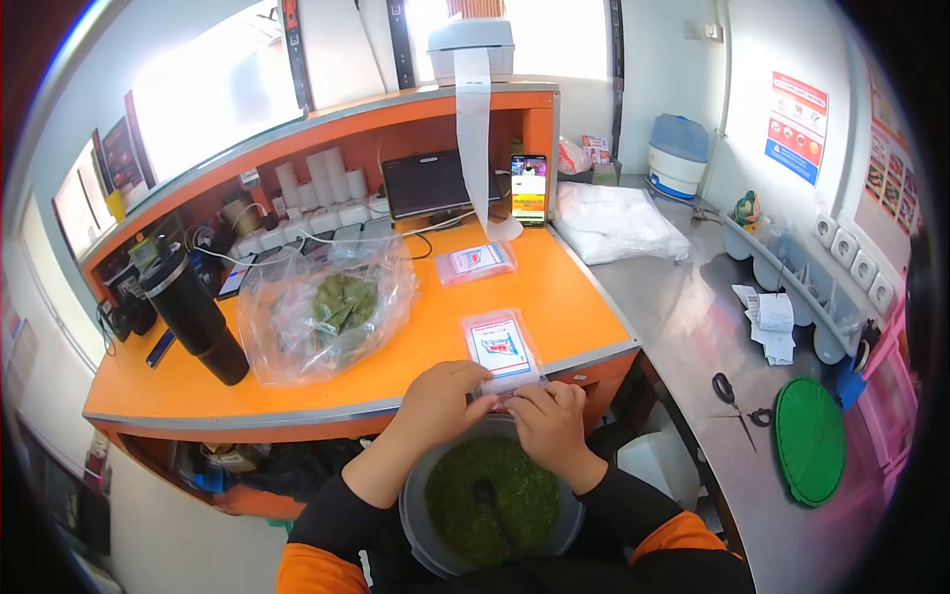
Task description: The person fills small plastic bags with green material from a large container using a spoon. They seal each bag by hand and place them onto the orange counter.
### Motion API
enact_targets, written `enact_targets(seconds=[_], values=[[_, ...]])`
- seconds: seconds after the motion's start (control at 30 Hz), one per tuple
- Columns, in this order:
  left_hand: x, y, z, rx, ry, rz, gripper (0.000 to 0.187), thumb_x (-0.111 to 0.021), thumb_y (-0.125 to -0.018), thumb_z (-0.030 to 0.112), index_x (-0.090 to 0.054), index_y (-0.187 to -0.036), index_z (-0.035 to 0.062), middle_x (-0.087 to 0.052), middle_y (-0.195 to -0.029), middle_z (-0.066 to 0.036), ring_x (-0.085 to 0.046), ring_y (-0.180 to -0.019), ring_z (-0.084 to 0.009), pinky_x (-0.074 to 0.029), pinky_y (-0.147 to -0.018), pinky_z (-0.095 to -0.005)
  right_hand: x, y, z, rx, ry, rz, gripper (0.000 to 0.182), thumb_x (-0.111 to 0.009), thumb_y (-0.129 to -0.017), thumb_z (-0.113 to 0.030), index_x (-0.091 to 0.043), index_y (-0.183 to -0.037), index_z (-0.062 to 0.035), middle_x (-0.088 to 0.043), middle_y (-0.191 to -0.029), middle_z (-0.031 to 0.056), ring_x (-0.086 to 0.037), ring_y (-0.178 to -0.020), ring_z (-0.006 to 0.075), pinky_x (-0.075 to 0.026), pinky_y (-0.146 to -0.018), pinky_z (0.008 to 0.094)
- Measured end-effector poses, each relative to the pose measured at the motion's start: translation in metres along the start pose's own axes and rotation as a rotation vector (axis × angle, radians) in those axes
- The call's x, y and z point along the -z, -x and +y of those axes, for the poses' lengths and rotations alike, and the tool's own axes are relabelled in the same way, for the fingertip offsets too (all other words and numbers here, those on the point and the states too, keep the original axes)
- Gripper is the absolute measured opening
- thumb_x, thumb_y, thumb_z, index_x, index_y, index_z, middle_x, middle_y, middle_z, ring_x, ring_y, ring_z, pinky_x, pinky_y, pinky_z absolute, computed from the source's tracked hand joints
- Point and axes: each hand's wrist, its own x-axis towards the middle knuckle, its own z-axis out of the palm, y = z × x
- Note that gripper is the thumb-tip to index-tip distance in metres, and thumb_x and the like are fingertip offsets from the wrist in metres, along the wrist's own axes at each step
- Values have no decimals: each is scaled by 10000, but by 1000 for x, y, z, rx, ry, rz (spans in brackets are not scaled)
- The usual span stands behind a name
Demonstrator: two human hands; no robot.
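Observation:
At the counter's front edge lies a stack of small clear plastic bags (pixel 502 348) with a red and blue print on the top. My left hand (pixel 440 401) rests along its left side, thumb and fingers closed at the near edge. From the right, my right hand (pixel 549 421) pinches the same edge, its fingertips close to my left thumb. Just below both hands stands a tub (pixel 414 515) of chopped green mixture (pixel 465 475), with a black-handled utensil (pixel 485 493) dipping into it. A second pack of printed plastic bags (pixel 476 263) lies farther back.
A big clear bag (pixel 272 337) holding green leaves (pixel 344 302) and a black tumbler (pixel 193 312) stand on the orange counter's left. Behind are a phone (pixel 528 188) and a monitor (pixel 426 184). Scissors (pixel 727 391) and a green lid (pixel 809 443) lie on the steel table right.

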Motion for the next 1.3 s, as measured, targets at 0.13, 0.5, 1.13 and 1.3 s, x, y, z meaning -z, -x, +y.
enact_targets(seconds=[0.13, 0.5, 1.13, 1.3], values=[[-8, -5, 4, 25, -60, 53, 128, -671, -667, 153, -645, -768, 78, -626, -809, -64, -601, -787, -256, -487, -696, -369, -5, 5, -1, -35, -10, -3, 150, -655, -701, -140, -627, -845, -174, -571, -931, -57, -450, -877, 189, -300, -766, 372], [-24, -14, 21, 29, -74, 301, 116, -641, -689, 91, -564, -765, 52, -568, -762, -96, -570, -719, -295, -467, -633, -365, 10, -6, -4, -40, 15, 88, 128, -651, -691, -136, -636, -816, -162, -594, -1076, -32, -445, -940, 203, -298, -779, 379], [-9, -17, 55, 47, -51, 493, 213, -666, -702, 133, -583, -880, 49, -576, -963, -112, -547, -890, -302, -463, -742, -377, -10, -42, 15, -74, -26, -318, 312, -535, -800, -178, -562, -1087, -57, -547, -963, 106, -603, -649, 266, -484, -539, 390], [101, -10, 128, -248, 175, 354, 392, -720, -679, 136, -578, -1032, 41, -563, -1093, -176, -592, -926, -309, -470, -795, -361, -20, -49, 24, -39, -13, -375, 259, -527, -784, -139, -586, -1021, -52, -553, -980, 112, -607, -707, 298, -493, -591, 421]])
